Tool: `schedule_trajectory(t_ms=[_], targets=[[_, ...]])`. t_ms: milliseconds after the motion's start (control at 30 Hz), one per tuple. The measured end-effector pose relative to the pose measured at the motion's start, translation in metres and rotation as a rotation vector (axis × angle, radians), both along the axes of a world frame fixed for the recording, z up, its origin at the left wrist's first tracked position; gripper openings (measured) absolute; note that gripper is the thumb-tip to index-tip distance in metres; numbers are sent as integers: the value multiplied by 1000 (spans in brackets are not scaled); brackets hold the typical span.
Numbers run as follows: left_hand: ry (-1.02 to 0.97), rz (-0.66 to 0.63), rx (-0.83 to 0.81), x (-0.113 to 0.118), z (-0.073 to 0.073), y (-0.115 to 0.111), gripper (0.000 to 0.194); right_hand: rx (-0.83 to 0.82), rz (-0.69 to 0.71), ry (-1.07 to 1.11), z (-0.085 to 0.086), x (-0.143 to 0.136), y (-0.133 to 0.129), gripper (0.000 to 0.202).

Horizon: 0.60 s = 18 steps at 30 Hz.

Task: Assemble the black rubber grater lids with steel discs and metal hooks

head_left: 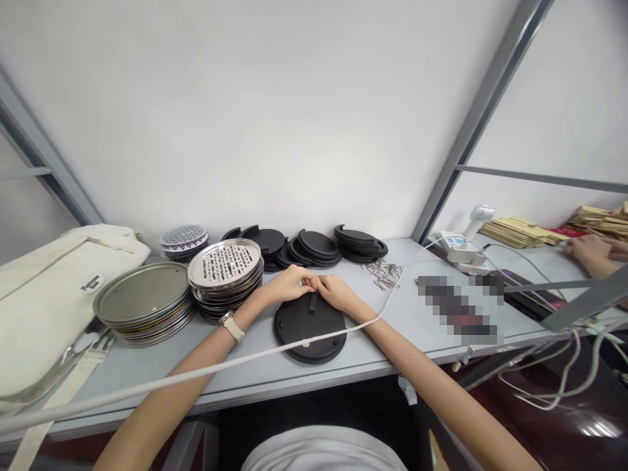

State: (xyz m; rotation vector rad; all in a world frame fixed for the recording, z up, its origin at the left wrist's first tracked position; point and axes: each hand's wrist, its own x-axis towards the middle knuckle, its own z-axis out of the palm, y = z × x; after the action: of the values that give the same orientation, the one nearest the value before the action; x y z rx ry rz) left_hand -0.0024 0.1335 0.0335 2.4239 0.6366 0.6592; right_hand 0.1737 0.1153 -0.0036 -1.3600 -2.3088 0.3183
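Both hands meet at the far edge of a black round board [299, 327].
In the head view, the board lies flat on the grey table [409, 320], near its front edge, with a short black strap [313, 303] at its far end; the left hand [296, 281] and right hand [335, 291] touch there, fingers bent together, though whether they pinch the strap or the rim I cannot tell. A white cable [265, 353] crosses in front of the board. Left of it stand a stack of discs topped by a perforated metal disc [226, 265] and a stack of flat round plates [142, 294]; behind are notched black discs [318, 244], with small metal hooks [383, 273] to their right.
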Motion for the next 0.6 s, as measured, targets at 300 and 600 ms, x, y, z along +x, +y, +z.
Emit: schedule_trajectory(t_ms=[300, 600], targets=[[5, 61, -20, -2, -2, -4, 12, 23, -33, -66, 2, -1, -2, 34], [-16, 201, 106, 3, -11, -21, 13, 20, -79, -72, 4, -1, 0, 41]])
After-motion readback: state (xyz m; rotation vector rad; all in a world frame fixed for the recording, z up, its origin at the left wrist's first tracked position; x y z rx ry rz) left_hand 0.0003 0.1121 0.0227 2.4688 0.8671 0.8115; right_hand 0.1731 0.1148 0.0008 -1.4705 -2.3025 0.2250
